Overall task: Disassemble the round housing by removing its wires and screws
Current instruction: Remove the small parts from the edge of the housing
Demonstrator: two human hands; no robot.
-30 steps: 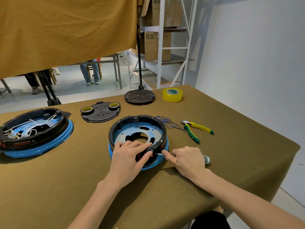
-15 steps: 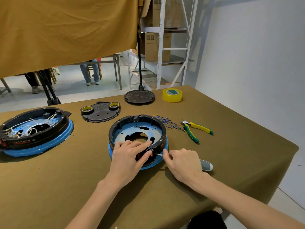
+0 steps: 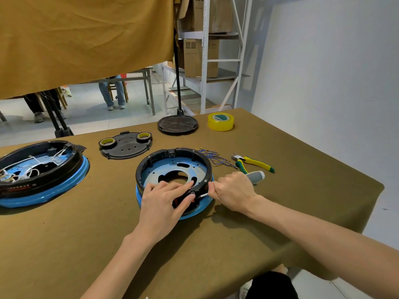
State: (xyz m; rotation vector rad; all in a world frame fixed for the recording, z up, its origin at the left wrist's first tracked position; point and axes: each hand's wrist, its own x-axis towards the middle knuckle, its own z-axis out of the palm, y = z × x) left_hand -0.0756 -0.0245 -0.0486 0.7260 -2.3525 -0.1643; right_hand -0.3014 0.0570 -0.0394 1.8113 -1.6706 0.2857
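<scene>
Blue-rimmed round housing [image 3: 172, 167] sits mid-table. On its near rim the left hand [image 3: 166, 201] presses with fingers spread. From the rim's right, the right hand [image 3: 234, 189] grips a screwdriver [image 3: 255, 176], its shaft lying level, tip pointing leftward into the rim's side.

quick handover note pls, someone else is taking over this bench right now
Left hand rests on the near rim of the round black-and-blue housing, steadying it.
Right hand grips the grey-handled screwdriver, tip at a fitting on the near rim.
Done: loose blue wires lie behind the housing, none visible inside.
Left: this screw, any others. Yellow-green pliers lie to the right.
</scene>
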